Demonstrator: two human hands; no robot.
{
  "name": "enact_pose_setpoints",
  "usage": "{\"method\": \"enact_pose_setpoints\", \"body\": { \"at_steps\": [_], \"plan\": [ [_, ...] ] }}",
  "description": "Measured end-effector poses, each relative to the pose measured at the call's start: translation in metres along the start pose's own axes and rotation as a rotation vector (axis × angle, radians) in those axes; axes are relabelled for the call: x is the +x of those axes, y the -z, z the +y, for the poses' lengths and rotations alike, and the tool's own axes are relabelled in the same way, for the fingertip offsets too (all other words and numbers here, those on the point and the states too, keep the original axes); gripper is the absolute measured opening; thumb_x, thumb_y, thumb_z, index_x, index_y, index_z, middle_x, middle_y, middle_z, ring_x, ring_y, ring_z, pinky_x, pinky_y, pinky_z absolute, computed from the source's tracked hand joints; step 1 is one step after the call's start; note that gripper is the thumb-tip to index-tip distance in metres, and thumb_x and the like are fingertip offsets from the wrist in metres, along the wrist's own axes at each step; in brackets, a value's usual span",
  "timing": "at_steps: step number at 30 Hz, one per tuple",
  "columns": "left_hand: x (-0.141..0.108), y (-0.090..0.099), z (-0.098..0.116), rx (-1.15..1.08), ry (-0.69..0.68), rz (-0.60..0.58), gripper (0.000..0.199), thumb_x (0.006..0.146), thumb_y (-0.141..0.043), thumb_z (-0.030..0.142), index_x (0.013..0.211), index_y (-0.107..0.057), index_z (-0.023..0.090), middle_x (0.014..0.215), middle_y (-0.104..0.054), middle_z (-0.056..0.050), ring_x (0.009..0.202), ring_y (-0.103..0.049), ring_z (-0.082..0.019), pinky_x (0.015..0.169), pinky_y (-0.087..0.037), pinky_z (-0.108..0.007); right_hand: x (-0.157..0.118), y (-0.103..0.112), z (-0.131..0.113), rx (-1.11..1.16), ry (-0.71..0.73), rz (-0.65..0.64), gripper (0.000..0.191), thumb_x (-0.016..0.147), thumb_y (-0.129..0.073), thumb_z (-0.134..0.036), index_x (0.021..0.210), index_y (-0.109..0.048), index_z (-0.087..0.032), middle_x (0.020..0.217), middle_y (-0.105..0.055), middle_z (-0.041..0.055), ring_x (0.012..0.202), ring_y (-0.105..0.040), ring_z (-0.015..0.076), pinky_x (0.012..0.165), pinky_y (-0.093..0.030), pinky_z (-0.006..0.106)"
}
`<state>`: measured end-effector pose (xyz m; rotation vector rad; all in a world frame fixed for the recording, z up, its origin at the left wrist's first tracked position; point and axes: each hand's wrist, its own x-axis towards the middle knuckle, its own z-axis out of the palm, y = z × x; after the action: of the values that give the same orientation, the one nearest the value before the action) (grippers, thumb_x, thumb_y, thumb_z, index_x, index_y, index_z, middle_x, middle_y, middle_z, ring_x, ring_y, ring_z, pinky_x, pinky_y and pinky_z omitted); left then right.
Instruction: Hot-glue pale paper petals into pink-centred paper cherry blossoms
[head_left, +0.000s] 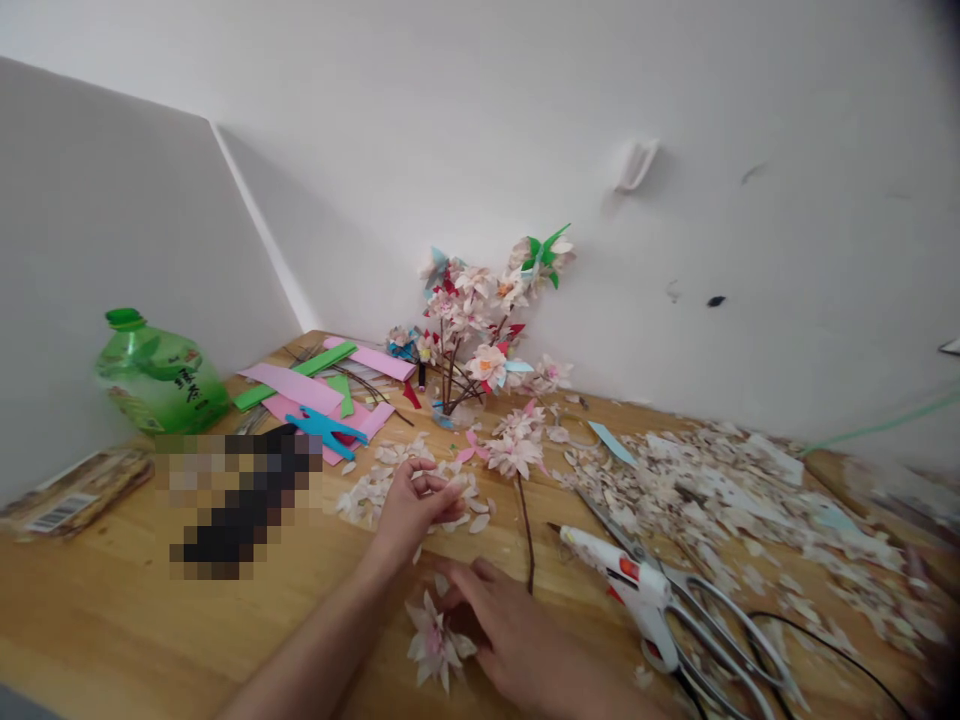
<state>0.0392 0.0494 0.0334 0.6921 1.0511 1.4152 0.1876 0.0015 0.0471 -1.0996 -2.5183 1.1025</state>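
Observation:
My left hand [421,508] is over a scatter of pale petals [366,500], thumb and fingers pinched together. Whether a petal sits between its fingertips I cannot make out. Lower down, my right hand [499,620] grips a handmade flower [435,645] with whitish petals and a pinkish middle, its head facing up. The fingers hide its underside. Just beyond the hands lies another pale flower [516,445] on a thin brown stem [527,530], with pink leaf pieces by it.
To the right are a white glue gun [630,580], large scissors [720,640] and a broad heap of petals [720,490]. Flowers stand in a vase [454,408] near the wall. Leftward are coloured paper strips [289,385], a green bottle [161,375], a packet [79,490] and a pixelated patch.

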Motion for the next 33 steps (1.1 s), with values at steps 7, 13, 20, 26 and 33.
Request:
{"method": "enact_pose_setpoints", "body": {
  "at_steps": [7,13,20,26,33],
  "plan": [
    [0.0,0.001,0.003,0.003,-0.002,0.0,0.051,0.054,-0.077,0.028,0.087,-0.04,0.02,0.051,-0.059,0.011,0.046,-0.061,-0.008,0.055,-0.052,-0.022,-0.002,-0.002,0.008,0.24,-0.055,0.139,0.066,0.062,-0.049,-0.002,0.124,-0.04,-0.022,0.097,-0.062,0.004,0.093,-0.057,0.0182,0.086,-0.04,0.031],
    [-0.005,-0.004,0.007,0.061,0.078,-0.155,0.053,0.046,-0.081,0.023,0.088,-0.049,0.014,0.051,-0.065,0.002,0.047,-0.062,-0.012,0.052,-0.052,-0.025,-0.014,0.015,0.024,0.715,-0.152,0.284,0.069,0.061,-0.056,-0.004,0.122,-0.032,-0.028,0.078,-0.061,-0.0044,0.071,-0.061,0.0134,0.061,-0.046,0.022],
    [-0.016,-0.007,0.008,0.22,-0.023,-0.286,0.045,0.056,-0.076,0.022,0.095,-0.054,0.017,0.055,-0.067,0.002,0.054,-0.065,-0.014,0.056,-0.051,-0.024,-0.03,0.027,0.026,0.568,-0.123,0.383,0.061,0.068,-0.052,-0.005,0.122,-0.033,-0.025,0.075,-0.065,-0.0042,0.075,-0.063,0.0144,0.077,-0.046,0.029],
    [-0.034,0.001,0.012,0.728,-0.524,-0.507,0.032,0.074,-0.061,0.019,0.104,-0.062,0.027,0.076,-0.073,-0.004,0.07,-0.067,-0.018,0.066,-0.052,-0.027,-0.039,0.031,0.031,0.104,-0.132,0.477,0.058,0.074,-0.045,-0.004,0.127,-0.031,-0.023,0.083,-0.07,-0.0004,0.092,-0.062,0.0191,0.094,-0.037,0.042],
    [-0.039,0.002,0.015,1.12,-0.893,-0.862,0.046,0.085,-0.042,0.01,0.129,-0.042,0.026,0.093,-0.07,-0.008,0.085,-0.065,-0.017,0.073,-0.05,-0.027,-0.044,0.027,0.041,-0.02,-0.066,0.514,0.06,0.075,-0.043,-0.003,0.13,-0.033,-0.026,0.097,-0.068,0.0029,0.093,-0.064,0.0185,0.087,-0.046,0.039]
  ]
}}
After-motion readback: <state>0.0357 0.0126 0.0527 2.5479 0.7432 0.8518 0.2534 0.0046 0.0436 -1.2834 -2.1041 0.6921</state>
